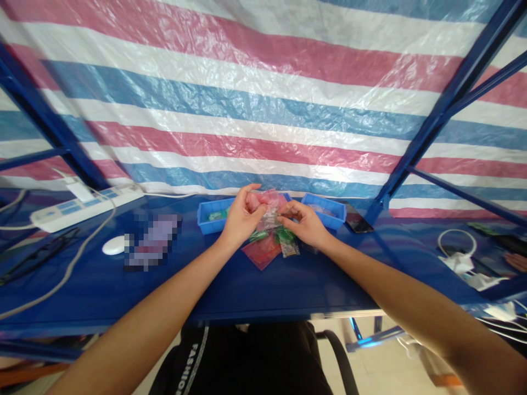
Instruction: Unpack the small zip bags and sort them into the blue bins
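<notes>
My left hand (242, 218) is closed on a pink plastic bag (267, 198) at the middle of the blue table. Close on its right, my right hand (304, 222) has its fingers bent in a pinch at a crinkled clear packet (270, 218); what exactly lies between the fingertips is too small to tell. Below both hands, a red-pink bag (262, 252) and a small clear packet with dark contents (290, 248) lie on the table, with green pieces (284, 236) among them. A middle blue tray is mostly hidden behind the hands.
A blue tray (206, 226) with green items stands left, another blue tray (340, 215) right. Beyond it lies a phone (357, 218). Leftward are a white mouse (115, 245), a blurred-out object (154, 241), and a power strip (88, 207) with cables. Striped sheeting hangs behind.
</notes>
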`<state>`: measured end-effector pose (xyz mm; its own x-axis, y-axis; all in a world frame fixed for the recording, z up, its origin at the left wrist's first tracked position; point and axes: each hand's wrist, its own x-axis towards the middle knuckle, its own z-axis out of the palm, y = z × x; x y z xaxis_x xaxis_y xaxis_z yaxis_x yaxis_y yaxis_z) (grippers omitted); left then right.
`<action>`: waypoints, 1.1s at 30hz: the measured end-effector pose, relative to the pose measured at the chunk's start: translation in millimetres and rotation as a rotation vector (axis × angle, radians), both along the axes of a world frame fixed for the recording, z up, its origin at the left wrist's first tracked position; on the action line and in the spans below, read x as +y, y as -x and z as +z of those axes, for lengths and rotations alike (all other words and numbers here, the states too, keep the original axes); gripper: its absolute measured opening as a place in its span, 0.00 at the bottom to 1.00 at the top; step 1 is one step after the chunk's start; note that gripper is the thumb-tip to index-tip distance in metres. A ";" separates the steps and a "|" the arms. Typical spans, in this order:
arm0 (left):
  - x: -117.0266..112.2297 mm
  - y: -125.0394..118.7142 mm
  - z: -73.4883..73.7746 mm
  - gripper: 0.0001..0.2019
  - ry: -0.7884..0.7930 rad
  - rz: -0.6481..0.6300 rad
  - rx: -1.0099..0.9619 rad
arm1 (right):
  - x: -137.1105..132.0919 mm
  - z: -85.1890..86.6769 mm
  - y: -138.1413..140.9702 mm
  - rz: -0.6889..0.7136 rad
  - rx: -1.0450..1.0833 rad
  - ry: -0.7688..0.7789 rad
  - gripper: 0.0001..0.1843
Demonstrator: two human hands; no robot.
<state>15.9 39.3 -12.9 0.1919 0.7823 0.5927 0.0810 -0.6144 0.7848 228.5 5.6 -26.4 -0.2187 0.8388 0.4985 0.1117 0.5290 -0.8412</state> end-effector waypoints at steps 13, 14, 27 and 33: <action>2.9 0.8 -2.6 0.26 -0.024 -0.037 0.085 | 15.5 1.0 -13.4 -0.288 0.224 0.074 0.17; 2.2 1.1 -2.0 0.25 -0.028 -0.037 0.097 | 16.4 1.0 -13.2 -0.293 0.247 0.078 0.19; 1.4 3.6 0.0 0.17 -0.256 0.212 0.357 | 18.3 8.9 -14.1 -0.074 0.651 0.282 0.20; -7.7 0.1 1.2 0.23 -0.425 0.365 0.725 | 15.9 14.2 -11.6 -0.056 0.799 0.291 0.18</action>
